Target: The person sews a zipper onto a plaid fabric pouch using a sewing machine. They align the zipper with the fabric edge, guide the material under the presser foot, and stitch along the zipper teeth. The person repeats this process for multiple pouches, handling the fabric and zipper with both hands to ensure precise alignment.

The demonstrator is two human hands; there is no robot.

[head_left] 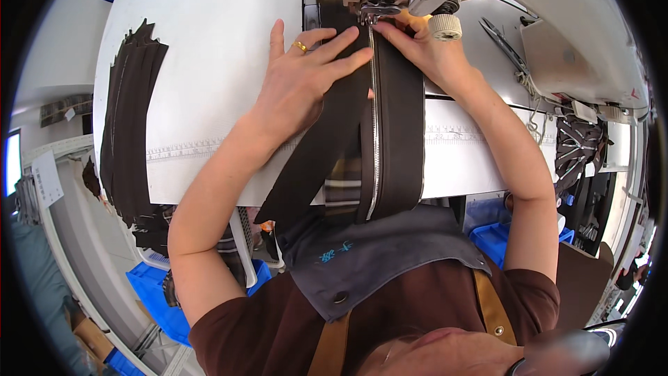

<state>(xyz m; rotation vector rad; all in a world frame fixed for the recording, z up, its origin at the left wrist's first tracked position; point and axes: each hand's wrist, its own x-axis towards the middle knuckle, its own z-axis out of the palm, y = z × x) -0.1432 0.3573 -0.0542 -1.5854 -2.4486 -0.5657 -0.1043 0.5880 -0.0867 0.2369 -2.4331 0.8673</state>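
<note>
A dark brown fabric strip with a silver zipper [374,139] runs from under the sewing machine's presser foot [369,14] down over the table edge, with plaid fabric [342,189] showing beneath. My left hand [299,76], wearing a gold ring, lies with fingers spread on the dark cloth left of the zipper, fingertips near the foot. Just right of the needle area, my right hand [435,59] has thumb and fingers closed on the edge of the strip; some fingertips are hidden by the machine. A loose dark band [292,174] slants down leftward beneath my left wrist.
A pile of dark strips [132,118] lies on the left of the white table [195,42]. Scissors [502,45] rest by the machine body [577,49], and a bundle of zippered pieces [577,146] sits at right. Blue bins [156,292] stand below the table.
</note>
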